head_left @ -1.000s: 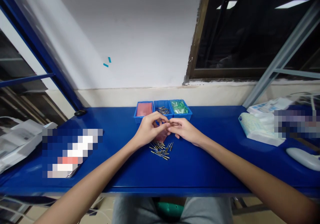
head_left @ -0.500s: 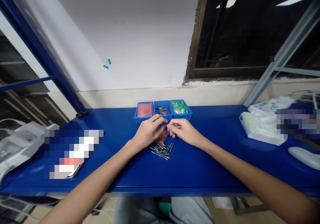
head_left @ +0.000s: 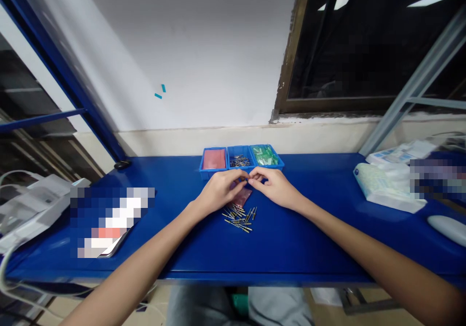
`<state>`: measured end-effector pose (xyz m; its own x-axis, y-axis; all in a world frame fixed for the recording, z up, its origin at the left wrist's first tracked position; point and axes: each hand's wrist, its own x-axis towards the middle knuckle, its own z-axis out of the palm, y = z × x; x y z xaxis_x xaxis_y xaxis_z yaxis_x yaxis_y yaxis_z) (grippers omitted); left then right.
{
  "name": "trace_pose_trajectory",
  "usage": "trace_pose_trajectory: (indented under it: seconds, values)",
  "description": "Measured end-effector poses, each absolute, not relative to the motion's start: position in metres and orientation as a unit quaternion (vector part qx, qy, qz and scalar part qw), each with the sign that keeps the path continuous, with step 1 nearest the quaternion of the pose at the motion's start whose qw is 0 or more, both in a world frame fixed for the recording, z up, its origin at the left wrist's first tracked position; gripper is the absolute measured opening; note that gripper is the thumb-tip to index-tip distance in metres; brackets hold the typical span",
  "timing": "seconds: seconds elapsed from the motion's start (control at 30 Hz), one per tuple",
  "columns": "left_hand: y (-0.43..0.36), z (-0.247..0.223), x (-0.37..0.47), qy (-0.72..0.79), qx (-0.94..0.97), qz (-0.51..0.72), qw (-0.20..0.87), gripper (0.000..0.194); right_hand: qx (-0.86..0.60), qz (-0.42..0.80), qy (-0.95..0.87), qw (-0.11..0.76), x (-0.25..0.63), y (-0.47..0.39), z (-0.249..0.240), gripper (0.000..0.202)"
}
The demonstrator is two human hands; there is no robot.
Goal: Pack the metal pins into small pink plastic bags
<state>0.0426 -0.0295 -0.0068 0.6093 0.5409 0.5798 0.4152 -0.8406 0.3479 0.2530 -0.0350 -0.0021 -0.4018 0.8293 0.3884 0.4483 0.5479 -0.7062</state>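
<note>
My left hand (head_left: 220, 190) is closed, its thumb and fingers pinching the top of a small pink plastic bag (head_left: 241, 197). The bag hangs below the fingertips, and its upper part is hidden behind them. My right hand (head_left: 274, 185) is also closed in a pinch at the bag's top edge, its fingertips meeting those of my left hand. Just below the bag, several pop rivets (head_left: 240, 222) lie in a loose pile, thin silver pins with brass-coloured ends.
Behind my hands stand three joined blue bins: pink bags (head_left: 214, 159) left, more rivets (head_left: 240, 161) in the middle, green-and-clear packets (head_left: 265, 155) right. A phone-like object (head_left: 112, 248) lies left on the blue table (head_left: 309, 248). A tissue pack (head_left: 386, 190) sits right.
My right hand's fingers have curled differently and its fingertips have come up to my left fingertips. More of the pink bag shows between the hands. The whole view has shifted slightly.
</note>
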Motion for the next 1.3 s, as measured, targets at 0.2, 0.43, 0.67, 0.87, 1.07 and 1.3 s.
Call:
trace_pose_trajectory:
  seconds: [0.2, 0.43, 0.67, 0.87, 1.07, 1.3]
  values:
    - [-0.028, -0.01, 0.045, 0.243, 0.894, 0.36, 0.111, 0.011, -0.39, 0.277, -0.806, 0.349, 0.255, -0.038, -0.003, 0.01]
    - [-0.024, -0.015, 0.042, 0.242, 0.901, 0.358, 0.031, 0.015, -0.393, 0.314, -0.8, 0.327, 0.257, -0.032, -0.004, 0.01]
    - [-0.027, -0.009, 0.036, 0.24, 0.922, 0.294, -0.077, 0.022, -0.394, 0.309, -0.798, 0.336, 0.255, -0.037, -0.005, 0.01]
    - [-0.028, -0.011, 0.038, 0.237, 0.935, 0.262, -0.036, 0.02, -0.399, 0.32, -0.789, 0.339, 0.254, -0.035, -0.005, 0.011]
    - [-0.026, -0.011, 0.037, 0.258, 0.9, 0.351, -0.013, 0.016, -0.392, 0.33, -0.776, 0.366, 0.25, -0.036, -0.001, 0.013]
    - [-0.025, -0.008, 0.039, 0.287, 0.878, 0.367, 0.104, 0.01, -0.406, 0.179, -0.827, 0.346, 0.242, -0.043, -0.007, 0.011]
